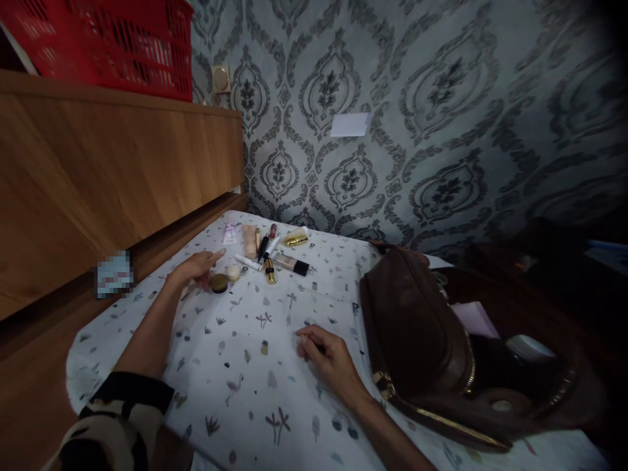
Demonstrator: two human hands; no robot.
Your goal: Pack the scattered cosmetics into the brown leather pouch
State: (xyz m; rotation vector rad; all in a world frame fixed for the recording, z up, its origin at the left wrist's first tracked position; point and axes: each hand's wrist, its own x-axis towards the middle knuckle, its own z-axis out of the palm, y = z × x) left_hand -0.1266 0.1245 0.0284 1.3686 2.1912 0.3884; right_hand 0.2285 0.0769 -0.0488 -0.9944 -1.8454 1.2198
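My left hand [197, 266] reaches over the left side of the cloth, its index finger stretched out. Just by its fingers are a small round dark-lidded jar [218, 282] and a cream-coloured round piece [233, 273]. Beyond them lies a loose group of cosmetics: a beige tube [250, 241], a white pen-like tube [248, 262], a black-and-gold tube [269, 269], a foundation bottle with a black cap [293, 264] and a gold-and-clear bottle [296, 237]. My right hand [328, 358] hovers or rests above the cloth's middle, fingers curled in, nothing visible in them.
A brown leather handbag [412, 327] gapes on the right, with a pinkish paper [475, 319] inside. The patterned cloth [275, 386] covers the surface. Along the left runs a wooden cabinet [122, 157], topped by a red basket [132, 49]. A wallpapered wall [383, 196] stands behind.
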